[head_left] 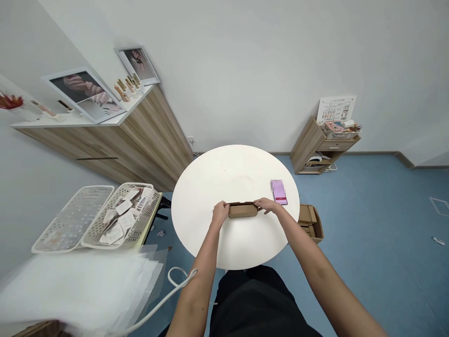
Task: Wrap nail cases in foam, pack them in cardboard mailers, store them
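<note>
A small brown cardboard box (242, 211) stands on the round white table (203, 182) in front of me, with its long side toward me and a dark slot along its upper far edge. My left hand (220, 211) grips the box's left end with the fingers closed on its edge. At the opposite end, my right hand (265, 205) has its fingers on the far right corner of the box. What the box holds, if anything, is hidden. To the right of my right hand lies a phone (280, 197) with a lit pink and purple screen.
On the floor at the right is a carton (317, 227) of flat cardboard pieces. To the left sit a white basket (94, 234) of packets and white translucent sheets (80, 285). A white cable (154, 309) passes near my left forearm. Behind stands a wooden cabinet (154, 135).
</note>
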Demonstrator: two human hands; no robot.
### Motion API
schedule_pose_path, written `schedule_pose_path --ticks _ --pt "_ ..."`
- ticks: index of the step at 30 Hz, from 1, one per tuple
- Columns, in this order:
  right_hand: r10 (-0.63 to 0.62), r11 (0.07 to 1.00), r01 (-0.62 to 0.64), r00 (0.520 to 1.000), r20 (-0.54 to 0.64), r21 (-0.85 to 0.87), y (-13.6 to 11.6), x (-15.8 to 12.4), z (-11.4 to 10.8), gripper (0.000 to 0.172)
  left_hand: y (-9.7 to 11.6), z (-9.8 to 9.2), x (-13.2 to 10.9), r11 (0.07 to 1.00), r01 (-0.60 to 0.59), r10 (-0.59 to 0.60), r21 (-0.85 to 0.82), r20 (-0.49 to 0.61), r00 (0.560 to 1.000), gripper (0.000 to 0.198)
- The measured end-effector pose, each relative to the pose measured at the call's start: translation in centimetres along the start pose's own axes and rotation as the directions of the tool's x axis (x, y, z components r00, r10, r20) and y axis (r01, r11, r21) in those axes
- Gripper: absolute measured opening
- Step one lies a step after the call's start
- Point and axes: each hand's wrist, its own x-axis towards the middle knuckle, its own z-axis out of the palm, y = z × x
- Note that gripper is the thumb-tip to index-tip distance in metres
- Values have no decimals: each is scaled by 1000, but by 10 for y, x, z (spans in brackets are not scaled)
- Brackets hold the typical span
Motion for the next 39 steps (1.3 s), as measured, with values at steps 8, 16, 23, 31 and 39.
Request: schedule_pose_path --ticks 8,16,23,31,39 --pt "1 996 6 996 -86 84 18 5 10 37 -8 -3 -6 989 6 4 -151 68 998 13" --pt "-76 995 84 989 -124 58 29 11 13 49 -14 -6 -5 988 -77 86 -133 61 994 15" --pt "-245 970 233 939 -240 -74 40 10 30 52 -25 2 -19 967 -249 250 -43 22 968 30" --pt "-510 817 298 774 -375 -494 67 6 83 71 -57 32 -44 825 -530 554 196 -99 827 46" --pt "-555 778 239 695 -457 -582 71 4 103 66 -77 39 -51 746 -598 639 292 -64 767 54"
